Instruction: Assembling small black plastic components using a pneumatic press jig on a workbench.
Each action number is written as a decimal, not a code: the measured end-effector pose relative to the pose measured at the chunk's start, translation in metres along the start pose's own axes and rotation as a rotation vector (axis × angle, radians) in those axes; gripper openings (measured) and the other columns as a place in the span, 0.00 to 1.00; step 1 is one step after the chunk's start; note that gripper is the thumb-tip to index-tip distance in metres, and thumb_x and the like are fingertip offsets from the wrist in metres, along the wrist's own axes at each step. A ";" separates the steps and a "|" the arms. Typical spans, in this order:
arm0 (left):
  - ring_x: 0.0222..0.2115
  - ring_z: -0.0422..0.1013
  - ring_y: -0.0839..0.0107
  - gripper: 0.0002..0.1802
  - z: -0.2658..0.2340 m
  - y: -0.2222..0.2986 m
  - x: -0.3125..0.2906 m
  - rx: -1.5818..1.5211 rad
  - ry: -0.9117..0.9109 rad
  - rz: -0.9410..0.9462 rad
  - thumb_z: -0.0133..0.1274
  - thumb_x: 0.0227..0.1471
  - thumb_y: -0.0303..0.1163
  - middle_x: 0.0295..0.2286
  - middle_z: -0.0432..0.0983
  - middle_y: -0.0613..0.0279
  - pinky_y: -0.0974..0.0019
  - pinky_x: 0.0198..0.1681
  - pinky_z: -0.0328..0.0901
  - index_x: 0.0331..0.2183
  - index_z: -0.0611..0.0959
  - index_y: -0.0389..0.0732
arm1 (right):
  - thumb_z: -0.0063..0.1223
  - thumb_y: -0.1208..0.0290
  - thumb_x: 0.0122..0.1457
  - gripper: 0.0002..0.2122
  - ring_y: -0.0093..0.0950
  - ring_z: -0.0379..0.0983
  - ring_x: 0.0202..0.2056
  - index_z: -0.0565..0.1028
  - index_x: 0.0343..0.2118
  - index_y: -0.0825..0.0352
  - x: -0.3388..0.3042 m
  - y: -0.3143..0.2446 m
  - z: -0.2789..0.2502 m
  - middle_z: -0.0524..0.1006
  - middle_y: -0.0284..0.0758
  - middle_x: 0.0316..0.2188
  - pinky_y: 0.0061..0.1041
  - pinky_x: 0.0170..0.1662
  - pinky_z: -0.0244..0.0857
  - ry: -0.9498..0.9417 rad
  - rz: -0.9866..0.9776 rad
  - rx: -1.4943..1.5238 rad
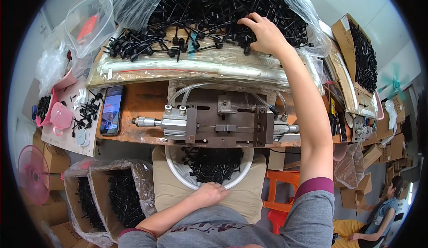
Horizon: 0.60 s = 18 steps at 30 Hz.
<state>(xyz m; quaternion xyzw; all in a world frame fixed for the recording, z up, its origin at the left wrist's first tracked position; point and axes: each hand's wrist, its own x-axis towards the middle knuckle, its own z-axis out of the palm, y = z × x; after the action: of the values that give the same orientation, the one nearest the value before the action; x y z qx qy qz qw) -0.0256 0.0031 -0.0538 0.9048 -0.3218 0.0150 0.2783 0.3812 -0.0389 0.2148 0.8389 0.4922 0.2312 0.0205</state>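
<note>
A large heap of black plastic pieces with thin stems [196,7] covers the raised, plastic-wrapped board at the far side. My right hand [265,36] reaches over the heap's near right part, thumb and fingers apart and bent down among the pieces. Whether a piece touches its palm is hidden. In my lap stands a white round basket [173,170] with similar black pieces [214,163] in it. My left hand [208,195] is closed on the basket's near rim, with its fingertips mostly hidden. Between heap and basket sits a metal clamping fixture [225,125] with cylinders and clear air hoses.
A phone [111,110] lies left of the fixture. Two plastic-lined boxes of black parts [122,194] stand on the lower left, near a pink fan [33,174]. Another open carton [350,38] of parts is at right. An orange stool [278,190] and a seated person [379,221] are lower right.
</note>
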 end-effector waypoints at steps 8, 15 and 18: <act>0.28 0.74 0.69 0.16 -0.011 0.006 0.004 -0.023 0.039 0.042 0.57 0.45 0.32 0.26 0.76 0.66 0.67 0.30 0.70 0.39 0.82 0.42 | 0.65 0.71 0.41 0.28 0.37 0.71 0.47 0.72 0.49 0.56 -0.009 -0.038 -0.015 0.69 0.36 0.50 0.35 0.51 0.67 0.029 0.066 0.086; 0.27 0.74 0.68 0.13 -0.013 0.006 0.003 -0.028 0.071 0.048 0.57 0.44 0.31 0.27 0.77 0.66 0.67 0.30 0.70 0.36 0.83 0.41 | 0.67 0.65 0.41 0.25 0.36 0.68 0.51 0.75 0.46 0.57 -0.017 -0.056 -0.041 0.67 0.33 0.56 0.35 0.54 0.65 -0.023 0.139 0.213; 0.27 0.74 0.67 0.12 -0.014 0.010 -0.001 -0.056 0.100 0.028 0.58 0.45 0.31 0.28 0.77 0.65 0.66 0.29 0.70 0.36 0.83 0.41 | 0.67 0.63 0.42 0.22 0.34 0.67 0.52 0.77 0.44 0.57 -0.026 -0.056 -0.045 0.66 0.32 0.57 0.34 0.54 0.64 0.046 0.064 0.050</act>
<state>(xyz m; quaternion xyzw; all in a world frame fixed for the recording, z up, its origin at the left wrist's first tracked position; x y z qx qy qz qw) -0.0304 0.0051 -0.0370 0.8902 -0.3206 0.0549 0.3190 0.3063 -0.0403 0.2308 0.8490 0.4712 0.2385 -0.0190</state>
